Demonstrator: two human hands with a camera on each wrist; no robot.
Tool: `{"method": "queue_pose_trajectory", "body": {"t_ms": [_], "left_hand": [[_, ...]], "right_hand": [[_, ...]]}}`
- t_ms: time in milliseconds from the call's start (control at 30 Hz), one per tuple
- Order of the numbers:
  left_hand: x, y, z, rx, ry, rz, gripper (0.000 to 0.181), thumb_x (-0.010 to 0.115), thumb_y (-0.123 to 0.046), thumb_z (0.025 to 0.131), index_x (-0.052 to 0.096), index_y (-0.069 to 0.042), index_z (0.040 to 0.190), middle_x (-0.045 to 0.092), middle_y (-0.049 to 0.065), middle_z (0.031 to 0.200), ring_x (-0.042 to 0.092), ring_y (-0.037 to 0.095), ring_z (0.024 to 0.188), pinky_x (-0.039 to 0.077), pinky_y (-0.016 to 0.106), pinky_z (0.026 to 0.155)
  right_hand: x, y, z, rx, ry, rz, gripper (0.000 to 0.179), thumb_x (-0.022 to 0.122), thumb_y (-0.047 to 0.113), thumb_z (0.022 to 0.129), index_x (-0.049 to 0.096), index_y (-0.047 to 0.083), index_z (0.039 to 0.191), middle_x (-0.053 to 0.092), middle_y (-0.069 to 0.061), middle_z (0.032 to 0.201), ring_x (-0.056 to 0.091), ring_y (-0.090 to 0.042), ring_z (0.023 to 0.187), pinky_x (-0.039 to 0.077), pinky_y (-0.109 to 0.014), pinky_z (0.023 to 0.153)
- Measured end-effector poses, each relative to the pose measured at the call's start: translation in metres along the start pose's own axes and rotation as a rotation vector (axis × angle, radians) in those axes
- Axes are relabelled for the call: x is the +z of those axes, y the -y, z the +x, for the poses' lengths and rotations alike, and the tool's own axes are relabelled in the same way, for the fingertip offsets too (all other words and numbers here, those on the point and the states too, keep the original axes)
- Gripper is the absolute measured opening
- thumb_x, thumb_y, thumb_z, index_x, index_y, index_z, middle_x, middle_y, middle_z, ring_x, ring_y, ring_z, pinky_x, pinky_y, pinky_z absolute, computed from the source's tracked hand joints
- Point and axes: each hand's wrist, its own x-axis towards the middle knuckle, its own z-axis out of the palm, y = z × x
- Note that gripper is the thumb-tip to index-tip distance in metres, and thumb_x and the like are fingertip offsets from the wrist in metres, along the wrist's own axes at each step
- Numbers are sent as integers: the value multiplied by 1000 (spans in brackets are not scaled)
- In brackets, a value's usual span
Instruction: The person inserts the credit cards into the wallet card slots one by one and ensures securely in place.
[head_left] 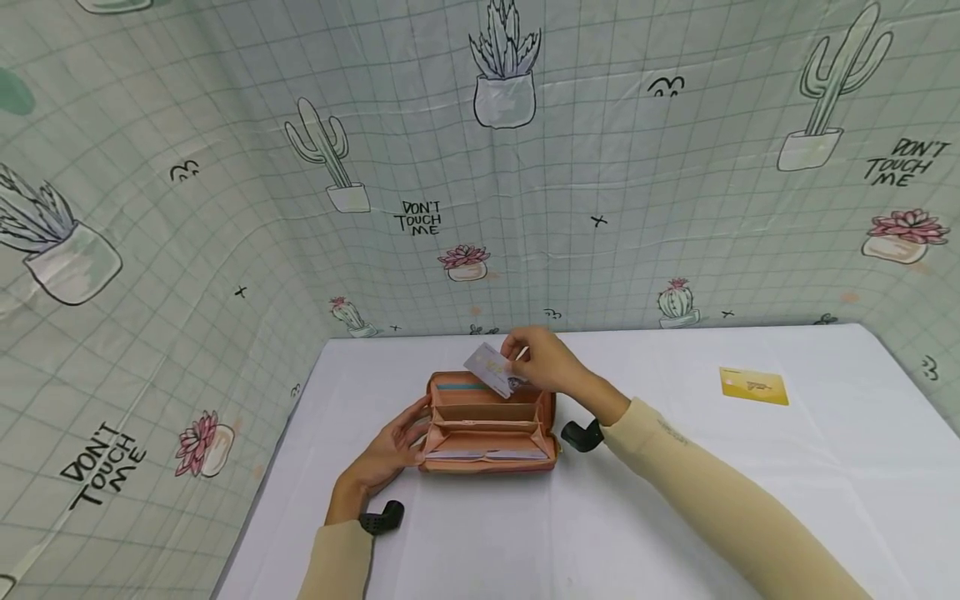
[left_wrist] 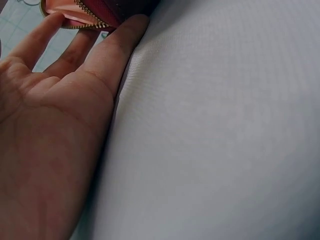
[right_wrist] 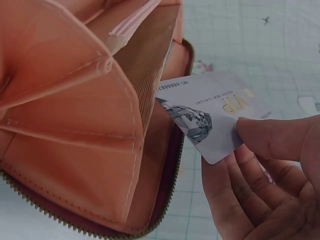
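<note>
A coral zip-around wallet stands spread wide on the white table, its pleated compartments facing up. My left hand holds it at its left side, fingers spread along the zipped edge. Pale cards show in the front slots, and a blue edge shows at the back panel. Above the back compartment, my right hand pinches a silver VIP card between thumb and fingers. This card, printed with a diamond, is tilted, and one corner overlaps the wallet's opening in the right wrist view.
A yellow card lies flat on the table, well to the right of the wallet. Behind the table hangs a gridded cloth with cactus drawings, which also runs along the left side. A black wrist device sits at each wrist.
</note>
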Motion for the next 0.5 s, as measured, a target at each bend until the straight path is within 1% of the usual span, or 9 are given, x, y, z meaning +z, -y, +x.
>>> {"method": "queue_pose_trajectory", "body": {"t_ms": [133,267,367,433,500], "left_hand": [[0,1,1,9,2,3,102,81,-12,95,12,2,168,33,13,163,52,7,137,56,22,82],[-1,1,1,1,-2,7,103,81,-12,95,10,2,168,27,19,167,52,6,138,54,23,95],[-1,2,1,-9,-5,20,103,80,-12,96,10,1,169,25,20,168,52,6,138,53,24,97],[-1,2,1,-13,-6,28,103,80,-15,96,10,1,169,27,19,167,52,6,138,54,24,93],[-2,2,1,-12,-2,32,103,81,-17,96,10,1,169,28,17,166,52,6,138,53,24,93]], "right_hand": [[5,1,6,-5,4,-22,8,72,-4,94,70,0,100,71,-11,94,69,-24,84,57,-41,82],[11,2,12,-9,12,-49,8,73,-2,95,69,3,100,70,-9,94,68,-22,84,56,-40,81],[14,2,16,-20,19,-71,8,72,-2,95,69,4,100,71,-9,95,66,-21,85,55,-38,80],[16,3,19,-39,20,-85,8,72,-3,96,69,4,100,71,-9,95,66,-21,84,55,-37,78],[18,3,21,-56,17,-95,9,72,-4,95,69,3,99,72,-9,95,65,-20,83,54,-36,77]]}}
